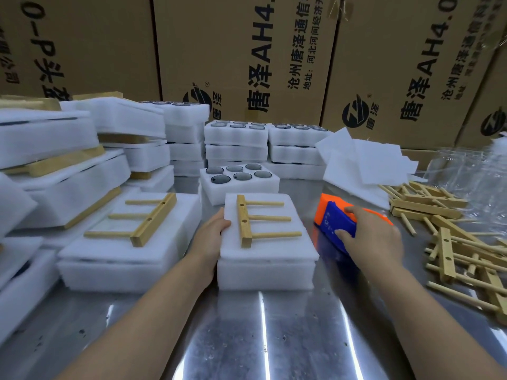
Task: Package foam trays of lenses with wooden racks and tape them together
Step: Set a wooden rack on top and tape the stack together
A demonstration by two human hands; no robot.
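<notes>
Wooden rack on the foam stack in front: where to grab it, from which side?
Pinch the wooden rack by its flat-sided bar, across the width, from above. It lies flat on the foam stack, three thin round dowels pointing right, a poorer hold. The left hand grips the stack's left edge beside the bar, so enter near the bar's far end.

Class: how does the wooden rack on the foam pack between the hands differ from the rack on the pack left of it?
Centre rack: bar at left, pegs pointing right; left rack: bar at right, pegs pointing left. The left hand holds the centre rack's pack; the left rack's pack is untouched. Both have three pegs and lie flat on top.
</notes>
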